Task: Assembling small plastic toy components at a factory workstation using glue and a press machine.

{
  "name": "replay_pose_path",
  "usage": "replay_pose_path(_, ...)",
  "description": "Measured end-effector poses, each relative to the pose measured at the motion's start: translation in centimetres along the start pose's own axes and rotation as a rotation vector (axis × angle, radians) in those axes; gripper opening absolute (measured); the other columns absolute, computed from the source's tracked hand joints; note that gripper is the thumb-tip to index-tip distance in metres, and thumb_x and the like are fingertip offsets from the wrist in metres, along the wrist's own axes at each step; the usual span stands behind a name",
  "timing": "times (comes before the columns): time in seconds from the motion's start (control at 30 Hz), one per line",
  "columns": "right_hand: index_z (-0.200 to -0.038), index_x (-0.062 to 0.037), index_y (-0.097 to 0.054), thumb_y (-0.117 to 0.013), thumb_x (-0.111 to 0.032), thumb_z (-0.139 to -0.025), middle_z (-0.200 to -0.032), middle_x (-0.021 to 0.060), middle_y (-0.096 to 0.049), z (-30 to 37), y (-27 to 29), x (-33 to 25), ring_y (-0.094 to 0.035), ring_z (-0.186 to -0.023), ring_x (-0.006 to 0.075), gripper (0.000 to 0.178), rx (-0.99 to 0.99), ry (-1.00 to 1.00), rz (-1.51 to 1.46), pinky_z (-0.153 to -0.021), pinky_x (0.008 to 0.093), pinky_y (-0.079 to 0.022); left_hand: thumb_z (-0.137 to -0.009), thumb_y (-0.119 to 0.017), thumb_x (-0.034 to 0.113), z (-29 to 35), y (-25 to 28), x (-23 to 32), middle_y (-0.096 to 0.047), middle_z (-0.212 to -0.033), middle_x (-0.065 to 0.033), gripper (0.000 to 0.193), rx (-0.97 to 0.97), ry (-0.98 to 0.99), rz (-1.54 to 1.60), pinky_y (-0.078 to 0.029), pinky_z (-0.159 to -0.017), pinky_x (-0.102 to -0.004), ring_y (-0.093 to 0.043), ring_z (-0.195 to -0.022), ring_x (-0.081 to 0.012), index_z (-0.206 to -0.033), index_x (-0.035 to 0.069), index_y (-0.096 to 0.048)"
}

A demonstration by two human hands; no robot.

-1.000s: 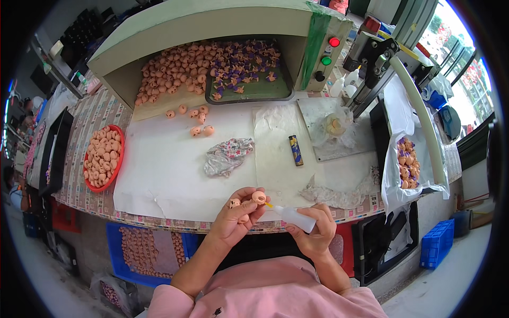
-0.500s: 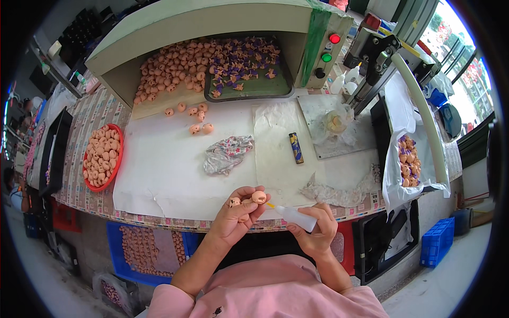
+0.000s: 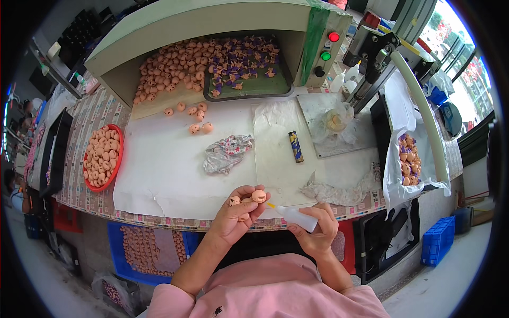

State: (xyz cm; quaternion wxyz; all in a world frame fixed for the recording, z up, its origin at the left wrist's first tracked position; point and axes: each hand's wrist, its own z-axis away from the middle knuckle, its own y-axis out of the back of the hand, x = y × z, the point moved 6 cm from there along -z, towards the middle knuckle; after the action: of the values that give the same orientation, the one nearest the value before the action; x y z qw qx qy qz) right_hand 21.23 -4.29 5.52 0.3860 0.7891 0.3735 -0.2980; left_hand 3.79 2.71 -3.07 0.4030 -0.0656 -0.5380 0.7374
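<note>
My left hand [image 3: 237, 214] is closed around several small peach-coloured doll heads over the table's near edge. One doll head [image 3: 259, 196] is pinched at the fingertips with a dark opening showing; another [image 3: 235, 201] pokes out beside the thumb. My right hand [image 3: 316, 228] grips a white squeeze bottle [image 3: 298, 218], tilted so that its yellow nozzle tip [image 3: 271, 205] points at the pinched head. A small gap lies between the tip and that head.
More doll heads [image 3: 172, 66] heap under a hooded box, beside a dark tray [image 3: 254, 95] of small purple-and-peach doll bodies. A red basket [image 3: 123, 146] of heads stands left. A crumpled cloth [image 3: 229, 153], a blue-yellow tube [image 3: 296, 147] and a metal press [image 3: 371, 74] are on the table.
The nozzle tip has drawn back slightly to the right from the pinched doll head. Both hands otherwise hold nearly the same pose.
</note>
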Motion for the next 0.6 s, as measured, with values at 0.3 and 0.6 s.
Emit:
replay_pose_path(0.3, -0.091, -0.0022, -0.062, -0.085, -0.022, -0.067, -0.076, 0.0075, -0.058, -0.1, -0.1, 0.2, -0.054, -0.066, 0.0184, 0.038, 0.002, -0.017, 0.002, -0.058, 0.0289, -0.042, -0.085, -0.056, -0.01, 0.0, 0.3, 0.3, -0.058, -0.12, -0.0078, 0.03, -0.008, 0.005, -0.007, -0.054, -0.091, -0.03, -0.056, -0.116, -0.0267, -0.109, 0.009, -0.058)
replay_pose_path(0.6, -0.102, -0.0006, -0.055, -0.075, -0.009, -0.076, -0.089, 0.0099, -0.059, -2.3, -3.9, 3.4, -0.059, -0.078, 0.0198, 0.034, -0.015, -0.244, -0.029, -0.068, 0.0304, -0.048, -0.088, -0.06, 0.007, 1.2, 0.2, 1.4, -0.06, -0.112, -0.0063, 0.034, 0.003, 0.08, -0.079, -0.056, -0.077, -0.0257, -0.063, -0.1, -0.0185, -0.121, 0.01, -0.055)
